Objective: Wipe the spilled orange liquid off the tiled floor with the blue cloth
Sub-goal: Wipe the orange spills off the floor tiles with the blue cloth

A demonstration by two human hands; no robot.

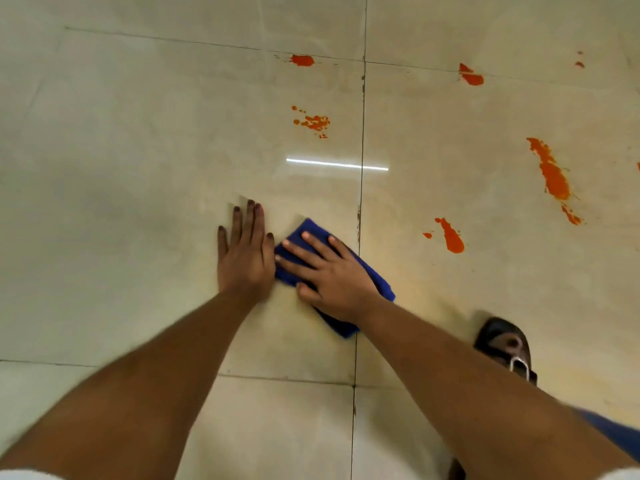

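A folded blue cloth (374, 277) lies on the beige tiled floor (138, 168) near the middle. My right hand (329, 275) presses flat on it with fingers spread and straight. My left hand (246, 251) rests flat on the bare tile just left of the cloth, its thumb touching the cloth's edge. Orange liquid lies in several patches: a drop-shaped one (452, 237) right of the cloth, a long streak (554, 176) at the far right, a spatter (313, 122) ahead, and two blots (302, 60) (470, 76) farther off.
My foot in a dark sandal (505, 344) stands on the floor at the lower right, close behind the cloth. Tile joints (362, 133) cross the floor. A bright light reflection (336, 164) shows ahead of my hands.
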